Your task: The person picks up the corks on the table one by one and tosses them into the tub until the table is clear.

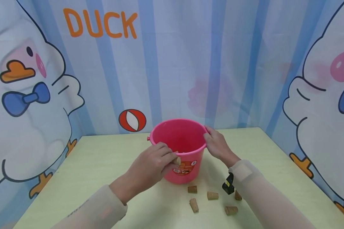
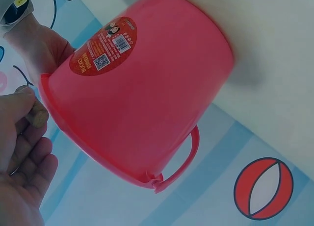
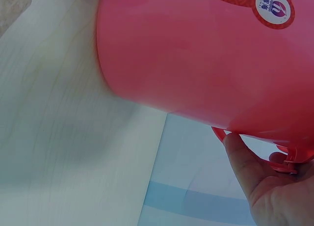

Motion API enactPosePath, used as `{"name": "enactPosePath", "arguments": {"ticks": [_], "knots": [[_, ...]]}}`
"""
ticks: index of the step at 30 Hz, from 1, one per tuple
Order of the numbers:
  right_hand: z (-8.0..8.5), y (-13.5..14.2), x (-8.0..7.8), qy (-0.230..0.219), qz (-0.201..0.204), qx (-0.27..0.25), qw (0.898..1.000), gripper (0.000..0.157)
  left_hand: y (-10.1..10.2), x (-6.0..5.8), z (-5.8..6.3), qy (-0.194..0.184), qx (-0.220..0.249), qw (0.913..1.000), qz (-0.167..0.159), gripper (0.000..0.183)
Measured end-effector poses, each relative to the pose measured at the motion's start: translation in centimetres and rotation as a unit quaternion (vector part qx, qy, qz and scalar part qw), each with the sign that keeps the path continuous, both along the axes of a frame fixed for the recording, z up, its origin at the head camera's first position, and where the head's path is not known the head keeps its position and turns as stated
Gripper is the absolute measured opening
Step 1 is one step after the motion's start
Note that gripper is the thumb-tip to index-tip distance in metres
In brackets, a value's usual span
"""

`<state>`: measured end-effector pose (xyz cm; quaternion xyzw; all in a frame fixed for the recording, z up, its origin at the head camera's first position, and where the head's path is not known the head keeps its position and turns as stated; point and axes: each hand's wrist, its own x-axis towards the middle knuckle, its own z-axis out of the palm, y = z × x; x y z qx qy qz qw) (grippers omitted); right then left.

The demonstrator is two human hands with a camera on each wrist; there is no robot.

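A pink bucket [image 1: 186,168] stands upright on the table, its label facing me. My left hand [image 1: 152,160] is at the bucket's near rim and pinches a cork stopper [image 2: 39,114] between thumb and fingers. On the right side, my right hand [image 1: 218,143] grips the bucket at the rim, where its handle [image 3: 219,133] joins on. Through the opening, a bit of cork shows just past the near rim; most of the bucket's inside bottom is hidden.
Several loose corks [image 1: 212,195] lie on the pale table [image 1: 103,165] in front of the bucket, one partly behind my right sleeve [image 1: 263,190]. A printed curtain [image 1: 177,63] with duck figures closes off the back and sides.
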<state>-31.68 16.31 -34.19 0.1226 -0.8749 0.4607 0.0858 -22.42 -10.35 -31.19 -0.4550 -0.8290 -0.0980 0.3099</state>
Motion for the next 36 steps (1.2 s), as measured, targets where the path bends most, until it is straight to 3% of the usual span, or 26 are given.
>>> {"name": "enactPosePath", "arguments": {"ticks": [24,36], "knots": [[0.1,-0.1,0.0,0.0,-0.007,0.001,1.0,0.05,0.8,-1.3,1.4,0.052,-0.018,0.9984,0.011,0.045],[0.1,-0.1,0.1,0.0,-0.007,0.003,1.0,0.051,0.9,-2.3,1.6,0.048,-0.039,0.9975,0.032,0.046]]}}
